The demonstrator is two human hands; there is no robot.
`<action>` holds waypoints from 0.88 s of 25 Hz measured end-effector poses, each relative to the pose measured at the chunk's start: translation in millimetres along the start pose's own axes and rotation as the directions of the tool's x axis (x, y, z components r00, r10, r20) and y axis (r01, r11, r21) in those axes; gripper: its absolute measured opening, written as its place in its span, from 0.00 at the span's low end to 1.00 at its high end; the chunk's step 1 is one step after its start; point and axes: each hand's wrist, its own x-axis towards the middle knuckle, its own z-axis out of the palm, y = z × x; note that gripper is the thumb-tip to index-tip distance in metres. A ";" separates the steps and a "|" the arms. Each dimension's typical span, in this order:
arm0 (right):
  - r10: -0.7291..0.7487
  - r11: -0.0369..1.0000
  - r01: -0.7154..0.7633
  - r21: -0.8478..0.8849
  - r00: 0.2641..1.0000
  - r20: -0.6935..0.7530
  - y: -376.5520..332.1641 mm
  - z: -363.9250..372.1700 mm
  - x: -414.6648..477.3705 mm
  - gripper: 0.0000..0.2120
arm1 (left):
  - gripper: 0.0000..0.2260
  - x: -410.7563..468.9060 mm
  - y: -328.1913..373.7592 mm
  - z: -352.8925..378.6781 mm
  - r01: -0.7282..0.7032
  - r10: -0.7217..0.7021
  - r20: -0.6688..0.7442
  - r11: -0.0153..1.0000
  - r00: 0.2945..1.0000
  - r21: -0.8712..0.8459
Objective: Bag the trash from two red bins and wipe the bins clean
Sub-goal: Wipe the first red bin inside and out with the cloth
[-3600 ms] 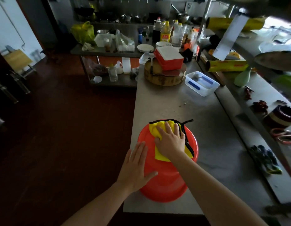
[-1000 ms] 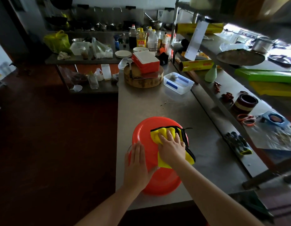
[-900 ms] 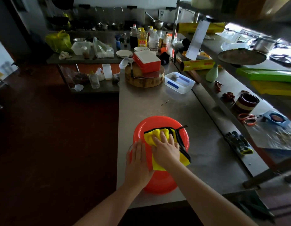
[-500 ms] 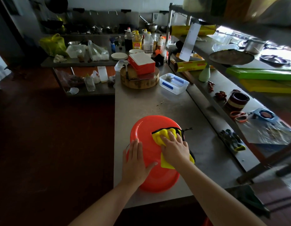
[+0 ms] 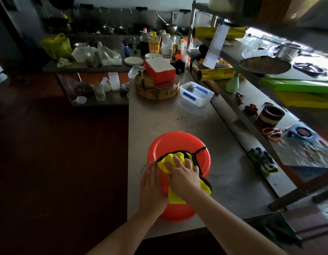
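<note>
A red bin [image 5: 177, 144] stands upside down near the front edge of the steel counter [image 5: 223, 172], its round base facing up. A yellow cloth with black trim [image 5: 170, 159] lies bunched on that base. My right hand [image 5: 183, 173] presses flat on the cloth, fingers spread over it. My left hand [image 5: 153, 184] rests flat against the bin's left side, fingers straight and pointing away from me. Only one red bin is in view.
Farther along the counter stand a clear plastic tub [image 5: 196, 93] and a round wooden block [image 5: 156, 89] with a red-and-white box [image 5: 159, 69] on it. Bottles and plates crowd the back. A shelf at the right holds gloves [image 5: 264, 161], scissors and a tin.
My right hand has slid the cloth left across the bin's base, close to my left hand, and the cloth has bunched up. My left hand stays on the bin's side.
</note>
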 end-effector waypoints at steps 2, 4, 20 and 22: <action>-0.004 1.000 0.004 -0.024 1.000 0.024 -5.9 -1.3 10.5 0.22 | 0.41 -0.7 -1.0 3.2 -0.016 0.016 -0.024 1.000 1.000 -0.002; -0.005 1.000 0.006 -0.021 0.999 0.035 -11.3 -0.4 27.0 0.22 | 0.44 0.7 -3.3 8.3 -0.056 0.057 -0.062 0.998 0.996 0.012; -0.016 1.000 0.016 0.023 1.000 0.012 -1.7 14.3 35.0 0.24 | 0.44 2.6 -11.7 20.9 -0.051 0.057 -0.137 0.998 0.989 0.042; -0.011 1.000 0.011 0.016 1.000 0.002 1.9 17.7 19.5 0.24 | 0.44 0.4 -12.3 22.3 -0.068 0.075 -0.159 0.997 0.984 0.047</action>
